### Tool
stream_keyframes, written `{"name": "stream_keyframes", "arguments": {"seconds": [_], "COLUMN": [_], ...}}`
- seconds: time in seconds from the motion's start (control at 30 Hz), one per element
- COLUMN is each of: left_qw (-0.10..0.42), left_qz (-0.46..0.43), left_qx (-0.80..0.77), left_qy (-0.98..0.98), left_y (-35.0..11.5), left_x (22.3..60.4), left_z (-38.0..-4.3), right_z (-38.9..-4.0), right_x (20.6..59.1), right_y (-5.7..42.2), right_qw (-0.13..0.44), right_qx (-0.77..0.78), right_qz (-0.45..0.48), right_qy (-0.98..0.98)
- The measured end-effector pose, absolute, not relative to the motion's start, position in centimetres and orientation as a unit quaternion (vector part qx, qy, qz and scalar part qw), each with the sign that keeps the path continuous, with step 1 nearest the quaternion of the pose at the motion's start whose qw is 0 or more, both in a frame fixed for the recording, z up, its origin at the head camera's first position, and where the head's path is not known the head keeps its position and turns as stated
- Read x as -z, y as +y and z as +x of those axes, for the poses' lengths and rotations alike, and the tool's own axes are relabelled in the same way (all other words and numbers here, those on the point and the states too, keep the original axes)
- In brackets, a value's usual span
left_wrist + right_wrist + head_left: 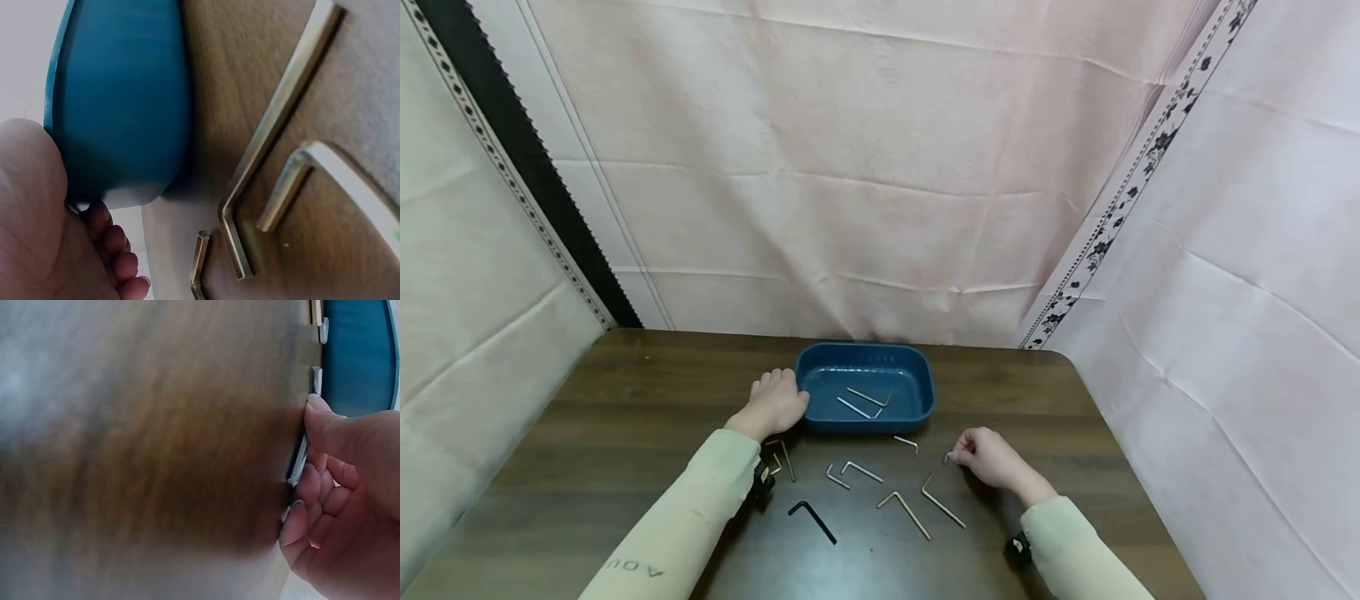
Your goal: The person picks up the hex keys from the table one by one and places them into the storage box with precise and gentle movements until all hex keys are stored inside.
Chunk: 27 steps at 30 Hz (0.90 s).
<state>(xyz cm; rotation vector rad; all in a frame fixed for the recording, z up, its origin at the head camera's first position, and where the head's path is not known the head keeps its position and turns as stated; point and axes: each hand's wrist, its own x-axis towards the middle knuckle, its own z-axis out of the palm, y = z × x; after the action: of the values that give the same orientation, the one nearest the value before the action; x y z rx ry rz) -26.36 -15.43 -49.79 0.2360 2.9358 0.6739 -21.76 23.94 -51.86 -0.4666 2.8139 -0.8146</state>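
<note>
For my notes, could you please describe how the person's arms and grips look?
The left sleeve and right sleeve are pale yellow-green, with greener cuffs; dark lettering marks the left one. Each wrist has a black device. The left grip and right grip are gloveless.

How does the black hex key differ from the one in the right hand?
The black hex key is dark, while the held hex key looks silvery. The black hex key lies untouched on the table; the held hex key is pinched in the right hand, partly hidden by fingers. Both are hex keys.
</note>
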Motion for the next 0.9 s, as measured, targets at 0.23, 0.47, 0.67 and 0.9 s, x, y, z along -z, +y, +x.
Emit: {"name": "stream_keyframes", "arguments": {"seconds": [0.23,0.47,0.67,0.9], "left_qw": [0.059,0.061,0.055,0.051], "left_qz": [0.08,0.079,0.078,0.073], "left_qx": [-0.23,-0.22,-0.22,-0.222], "left_qy": [0.968,0.97,0.971,0.971], "left_y": [-15.4,-15.4,-15.4,-15.4], "left_x": [49.7,49.8,49.9,50.3], "left_z": [-26.3,-26.3,-26.5,-26.3], "right_z": [-21.7,-21.3,-21.7,-22.9], "right_x": [51.8,51.7,49.7,47.2], "right_y": [23.8,24.0,23.6,22.2], "right_qw": [0.073,0.05,0.038,0.004], "right_qx": [0.26,0.253,0.286,0.322], "right_qz": [-0.162,-0.189,-0.135,-0.135], "right_qy": [0.949,0.947,0.948,0.937]}}
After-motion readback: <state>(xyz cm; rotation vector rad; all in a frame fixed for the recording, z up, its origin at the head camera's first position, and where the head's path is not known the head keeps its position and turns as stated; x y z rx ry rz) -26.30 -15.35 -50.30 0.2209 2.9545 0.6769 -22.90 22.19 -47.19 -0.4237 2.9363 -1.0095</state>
